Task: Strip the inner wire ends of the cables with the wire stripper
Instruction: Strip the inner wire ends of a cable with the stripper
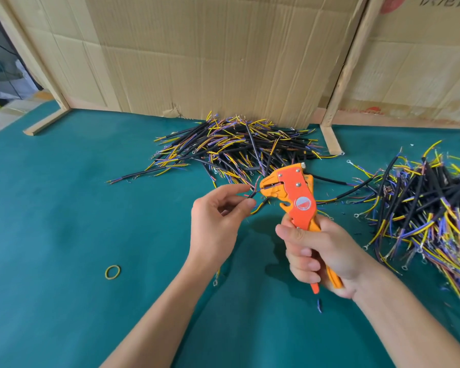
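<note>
Right hand squeezes the wire stripper, left hand pinches a cable, its wire ends in the stripper's mouth. I'd say midway: one cable pile behind, another right.

The right-hand cable pile runs off the frame's edge beside the wire stripper — its extent unknown. Inside the stripper's nose the wire tips are too small to read.
</note>
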